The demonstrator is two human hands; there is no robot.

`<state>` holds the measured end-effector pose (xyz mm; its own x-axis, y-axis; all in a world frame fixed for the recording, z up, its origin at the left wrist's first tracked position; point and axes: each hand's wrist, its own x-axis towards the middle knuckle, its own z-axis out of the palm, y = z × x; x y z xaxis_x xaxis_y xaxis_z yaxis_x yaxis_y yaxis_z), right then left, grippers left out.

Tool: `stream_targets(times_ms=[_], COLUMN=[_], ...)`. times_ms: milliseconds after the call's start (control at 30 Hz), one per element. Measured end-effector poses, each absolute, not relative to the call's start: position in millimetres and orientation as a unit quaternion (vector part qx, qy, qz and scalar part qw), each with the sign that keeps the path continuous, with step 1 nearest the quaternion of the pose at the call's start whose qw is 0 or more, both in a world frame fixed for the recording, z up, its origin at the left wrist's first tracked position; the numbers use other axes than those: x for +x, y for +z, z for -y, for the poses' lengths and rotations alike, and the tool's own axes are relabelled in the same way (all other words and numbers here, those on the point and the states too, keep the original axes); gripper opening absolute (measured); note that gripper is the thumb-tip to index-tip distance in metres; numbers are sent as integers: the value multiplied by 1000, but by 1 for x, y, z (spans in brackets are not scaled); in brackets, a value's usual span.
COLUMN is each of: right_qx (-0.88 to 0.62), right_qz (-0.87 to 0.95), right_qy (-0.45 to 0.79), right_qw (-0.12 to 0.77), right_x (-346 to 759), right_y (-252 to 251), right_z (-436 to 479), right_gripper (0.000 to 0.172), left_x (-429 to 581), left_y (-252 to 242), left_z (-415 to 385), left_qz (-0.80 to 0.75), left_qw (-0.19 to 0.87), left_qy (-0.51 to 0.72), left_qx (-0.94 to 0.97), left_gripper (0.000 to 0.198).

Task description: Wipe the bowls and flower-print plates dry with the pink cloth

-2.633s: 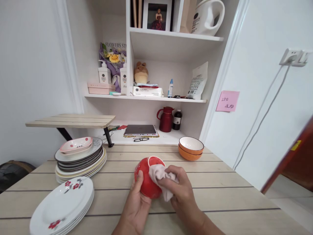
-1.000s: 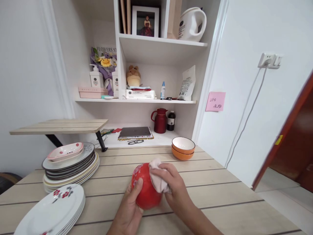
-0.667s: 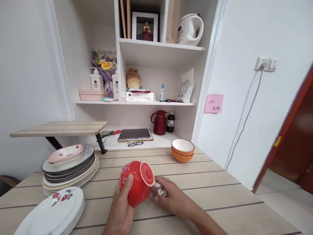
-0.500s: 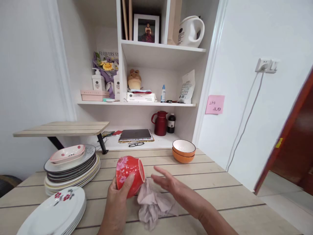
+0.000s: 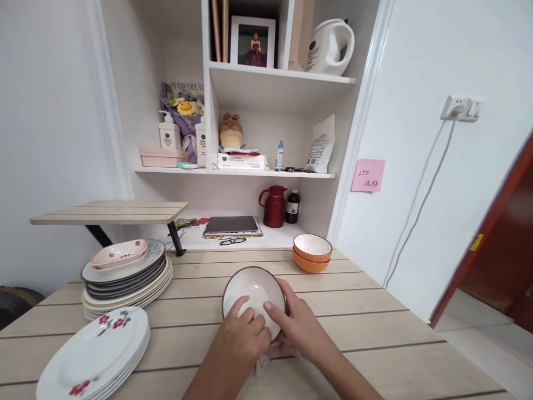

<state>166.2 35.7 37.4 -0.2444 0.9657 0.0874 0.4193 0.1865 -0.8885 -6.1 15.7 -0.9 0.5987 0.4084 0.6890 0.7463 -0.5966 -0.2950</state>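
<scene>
A bowl (image 5: 250, 286) with a white inside and dark rim faces up, tilted toward me; its outside is mostly hidden. My right hand (image 5: 297, 322) grips its right side, thumb inside over the rim and fingers behind. My left hand (image 5: 245, 333) reaches over the near rim into the bowl, index finger stretched out and the other fingers bent, with nothing visible in it. Below the bowl, a crumpled pinkish cloth (image 5: 283, 349) shows only in part. Two stacked orange bowls (image 5: 311, 258) stand farther back on the right of the slatted table (image 5: 375, 333).
White oval plates with red flowers (image 5: 94, 347) are stacked at the near left. Behind them rises a taller plate stack (image 5: 129, 283), topped by a pink-rimmed dish (image 5: 119, 251). A small raised shelf (image 5: 110, 213) overhangs it. A red jug (image 5: 273, 206) and laptop (image 5: 232, 224) occupy the back ledge.
The red flowered bowl has turned so its white inside faces up, moving right over the cloth. My right hand has closed on its side; my left hand has let go and reaches inside.
</scene>
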Motion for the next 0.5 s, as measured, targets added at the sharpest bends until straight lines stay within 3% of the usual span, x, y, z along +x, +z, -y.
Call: stream_targets(times_ms=[67, 233, 367, 500], right_qx=[-547, -530, -528, -568], right_qz=[684, 598, 453, 411], right_qy=[333, 410, 509, 487], right_qw=[351, 440, 507, 521], right_x=[167, 165, 171, 197], right_y=[29, 20, 38, 69], right_z=[-44, -56, -68, -100], right_gripper=[46, 46, 47, 34], left_x=[-2, 4, -1, -6], left_y=[-1, 8, 12, -1], left_z=[-14, -7, -3, -13], left_qz=[313, 257, 297, 341], left_qw=[301, 361, 363, 354], left_qy=[-283, -348, -412, -402], left_qx=[-855, -826, -781, -773], left_gripper=[26, 17, 39, 46])
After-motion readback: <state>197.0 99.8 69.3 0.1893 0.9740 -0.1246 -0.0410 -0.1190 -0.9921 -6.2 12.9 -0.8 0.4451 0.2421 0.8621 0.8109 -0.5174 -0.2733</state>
